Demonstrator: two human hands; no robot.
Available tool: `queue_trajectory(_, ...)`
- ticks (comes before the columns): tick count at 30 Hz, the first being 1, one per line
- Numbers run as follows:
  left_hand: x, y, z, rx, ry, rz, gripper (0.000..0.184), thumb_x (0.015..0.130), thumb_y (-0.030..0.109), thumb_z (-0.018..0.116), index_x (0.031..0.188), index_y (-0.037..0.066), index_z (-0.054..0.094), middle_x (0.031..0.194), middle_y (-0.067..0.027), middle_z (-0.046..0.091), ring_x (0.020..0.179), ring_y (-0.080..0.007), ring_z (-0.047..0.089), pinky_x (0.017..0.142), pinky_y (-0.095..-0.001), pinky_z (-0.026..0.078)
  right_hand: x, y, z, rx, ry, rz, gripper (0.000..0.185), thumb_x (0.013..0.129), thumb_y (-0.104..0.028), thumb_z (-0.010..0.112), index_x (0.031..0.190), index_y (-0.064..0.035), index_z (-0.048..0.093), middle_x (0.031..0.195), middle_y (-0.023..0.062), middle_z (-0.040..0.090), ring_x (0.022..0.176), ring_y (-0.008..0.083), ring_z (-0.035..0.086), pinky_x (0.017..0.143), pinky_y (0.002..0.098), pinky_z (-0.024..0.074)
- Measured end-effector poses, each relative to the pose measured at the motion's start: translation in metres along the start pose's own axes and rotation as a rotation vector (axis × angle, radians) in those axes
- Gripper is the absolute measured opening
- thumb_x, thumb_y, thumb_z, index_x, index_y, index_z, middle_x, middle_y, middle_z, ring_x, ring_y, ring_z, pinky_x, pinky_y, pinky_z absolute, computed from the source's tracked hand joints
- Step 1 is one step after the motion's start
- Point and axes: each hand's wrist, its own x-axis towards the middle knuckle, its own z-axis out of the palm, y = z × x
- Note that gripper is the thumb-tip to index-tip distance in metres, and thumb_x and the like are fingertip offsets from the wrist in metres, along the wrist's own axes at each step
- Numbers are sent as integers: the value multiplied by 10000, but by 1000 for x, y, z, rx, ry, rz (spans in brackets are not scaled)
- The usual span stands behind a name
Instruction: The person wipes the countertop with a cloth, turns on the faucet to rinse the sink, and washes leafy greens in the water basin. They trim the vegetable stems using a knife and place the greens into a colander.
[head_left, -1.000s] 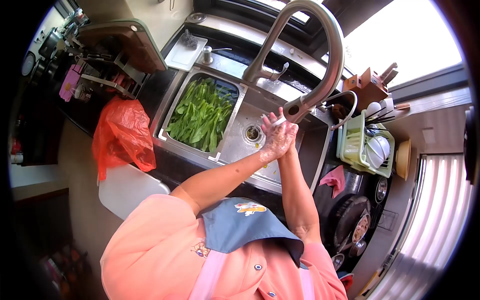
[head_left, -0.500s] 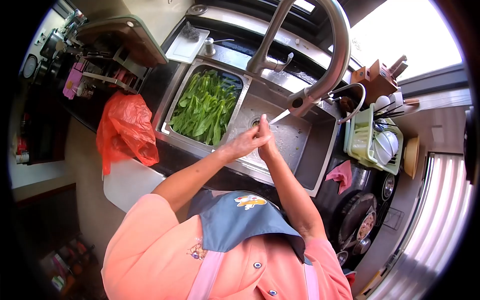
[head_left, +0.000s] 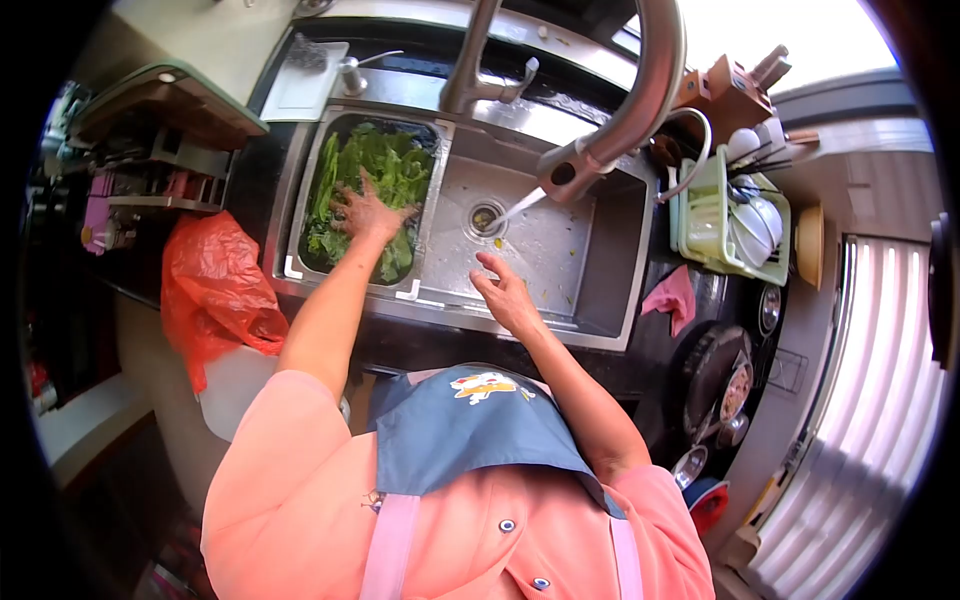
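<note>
Many leafy greens (head_left: 395,155) lie beneath and around the spread fingers of the left hand (head_left: 368,213), inside the rectangular tub (head_left: 437,190). Those fingers are wide and seem to touch the leaves; whether any leaf is pinched, one cannot tell. Splayed fingertips likely suit such a loose heap: light, even pressure should spare the tender leaves, and scooping from underneath, within the walls, should keep stems from spilling over. Beyond the fingertips of the right hand (head_left: 507,298), parted and seemingly holding nothing, water (head_left: 525,204) runs from the pull-down faucet (head_left: 580,170) towards the drain (head_left: 485,219), apart from the greens.
</note>
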Motion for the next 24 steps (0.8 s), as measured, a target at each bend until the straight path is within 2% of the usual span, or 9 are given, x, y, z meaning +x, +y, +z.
queue_trajectory(8, 23, 10, 7, 17, -40, 20, 1271, 712, 624, 829, 1638, 291, 25, 1653, -279, 59, 1485, -507, 216, 1117, -613, 397, -55, 46, -61, -82, 168, 159, 472, 973, -361, 623, 1308, -29, 644, 1163, 190, 708, 1017, 273, 697, 883, 368, 536)
queue_trajectory(11, 6, 11, -4, 133, -54, 20, 1228, 751, 610, 805, 1641, 251, 39, 1660, -268, 63, 1497, -500, 201, 1114, -603, 408, -79, 48, -80, -231, 294, 62, 407, 973, -315, 626, 1257, -27, 670, 1180, 216, 672, 1004, 327, 686, 883, 400, 540)
queue_trajectory(14, 16, -10, 15, 124, -117, 146, 1193, 796, 605, 767, 1642, 192, 34, 1664, -281, 9, 1510, -525, 114, 1163, -633, 311, -102, 66, -100, -271, 443, 2, 359, 963, -270, 633, 1217, -20, 682, 1175, 214, 666, 1023, 337, 679, 882, 402, 540)
queue_trajectory(15, 11, -19, 15, 122, -122, 182, 1189, 803, 605, 760, 1642, 186, 29, 1664, -283, 2, 1512, -529, 98, 1172, -634, 293, -106, 81, -108, -317, 467, -15, 345, 994, -259, 630, 1239, -22, 679, 1137, 148, 661, 911, 224, 660, 833, 336, 532)
queue_trajectory(16, 9, -31, 18, 42, -136, 255, 1121, 821, 565, 755, 1639, 165, 101, 1665, -285, -10, 1519, -521, 67, 1166, -654, 277, -111, 86, -113, -266, 503, -2, 338, 996, -255, 630, 1234, -21, 680, 1121, 136, 659, 907, 206, 656, 826, 327, 529)
queue_trajectory(19, -49, -13, -34, 357, -55, 321, 980, 842, 497, 748, 1607, 133, 257, 1666, -283, -17, 1511, -528, 112, 1162, -641, 295, -119, 88, -118, -130, 571, -4, 336, 996, -260, 634, 1204, -1, 685, 1111, 105, 670, 905, 174, 660, 810, 305, 529)
queue_trajectory(20, -53, -15, -33, 289, 140, 480, 805, 878, 429, 715, 1537, 87, 404, 1642, -289, 177, 1505, -486, 208, 1167, -605, 306, -112, 88, -119, -52, 564, -27, 343, 992, -264, 635, 1192, 8, 688, 1106, 107, 681, 909, 187, 674, 812, 313, 540)
queue_trajectory(23, -44, 18, -30, -340, 100, 853, 655, 941, 377, 653, 1487, 62, 474, 1532, -237, 440, 1443, -402, 390, 1162, -543, 332, -71, 34, -112, 537, 336, 152, 374, 997, -313, 648, 1217, -12, 673, 1105, 86, 685, 958, 166, 676, 818, 283, 548)
queue_trajectory(24, -55, 39, -41, -699, -216, 757, 574, 968, 345, 619, 1459, 69, 513, 1466, -198, 517, 1398, -339, 453, 1143, -503, 359, -46, 18, -107, 706, 224, 116, 404, 998, -333, 649, 1242, -11, 646, 1129, 106, 681, 998, 199, 682, 838, 320, 571)
